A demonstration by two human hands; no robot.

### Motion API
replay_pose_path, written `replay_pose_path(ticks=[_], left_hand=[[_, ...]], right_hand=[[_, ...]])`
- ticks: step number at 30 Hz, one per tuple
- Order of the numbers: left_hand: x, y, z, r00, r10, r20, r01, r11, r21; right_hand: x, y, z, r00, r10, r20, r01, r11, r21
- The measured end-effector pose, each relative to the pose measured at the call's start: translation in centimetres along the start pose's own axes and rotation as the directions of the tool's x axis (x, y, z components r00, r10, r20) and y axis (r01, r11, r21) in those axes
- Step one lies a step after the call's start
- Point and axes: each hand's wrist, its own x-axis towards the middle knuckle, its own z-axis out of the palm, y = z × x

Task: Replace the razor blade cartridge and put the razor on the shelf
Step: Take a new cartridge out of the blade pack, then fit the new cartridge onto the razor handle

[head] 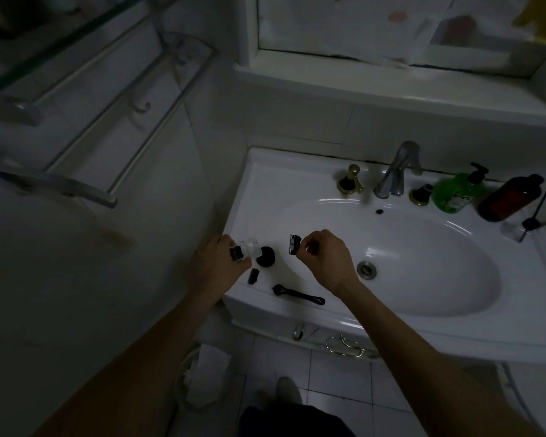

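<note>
My right hand [323,255] pinches a dark razor blade cartridge [294,244] above the left rim of the white sink [423,323]. My left hand [221,257] grips a clear plastic cartridge case [246,247] with a dark piece in it. The black razor handle [298,294] lies on the sink's front-left rim, with no cartridge on it. Between the hands a round black object [266,256] sits on the rim, and a small dark piece [253,276], possibly another cartridge, lies below it. A glass shelf [60,45] with rails is mounted on the left wall.
A chrome faucet [394,171] with two brass knobs stands at the back of the sink. A green soap pump bottle [457,192] and a brown bottle [511,197] stand at the back right. A white ledge [391,89] runs below the mirror. The room is dim.
</note>
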Motion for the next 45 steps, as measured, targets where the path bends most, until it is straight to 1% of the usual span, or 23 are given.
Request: replay_pose_path(ticks=[4,8,10,17,21,25,32,35,39,45], left_hand=[[0.3,-1.1,1.2,0.998,-0.061,0.008,0.060,0.997,0.046],[0.5,-1.6,2.3,0.999,-0.034,-0.035,0.040,0.980,0.193],[0.7,-1.8,2.6,0.999,-0.029,-0.037,0.036,0.973,0.227],[1.4,-1.2,2.9,0.996,-0.084,0.009,0.080,0.977,0.195],[1.8,-0.8,3.0,0.994,-0.105,0.031,0.095,0.966,0.241],[2.2,-0.9,3.4,0.990,-0.131,0.059,0.109,0.953,0.284],[2.3,-1.8,4.5,0.984,-0.147,0.105,0.123,0.970,0.208],[2.2,-1.8,4.8,0.980,-0.170,0.107,0.146,0.968,0.202],[2.0,-1.5,4.7,0.982,-0.159,0.107,0.127,0.958,0.256],[1.6,-1.2,4.0,0.988,-0.142,0.057,0.116,0.938,0.327]], right_hand=[[0.0,0.6,0.5,0.999,0.035,0.015,-0.034,0.999,-0.015],[-0.1,1.1,1.0,0.998,0.054,0.022,-0.054,0.998,-0.013],[0.0,1.3,1.2,0.998,0.056,0.028,-0.055,0.998,-0.023],[0.5,2.2,1.6,0.994,0.096,0.049,-0.095,0.995,-0.022],[0.8,2.5,1.8,0.993,0.097,0.063,-0.095,0.995,-0.022],[0.8,2.6,1.8,0.994,0.095,0.048,-0.095,0.995,-0.002],[0.9,2.8,2.1,0.994,0.098,0.052,-0.099,0.995,0.012],[0.8,3.0,2.3,0.995,0.087,0.048,-0.087,0.996,0.007],[0.6,3.3,2.4,0.995,0.087,0.051,-0.087,0.996,0.003],[0.1,3.5,2.5,0.994,0.086,0.061,-0.087,0.996,0.011]])
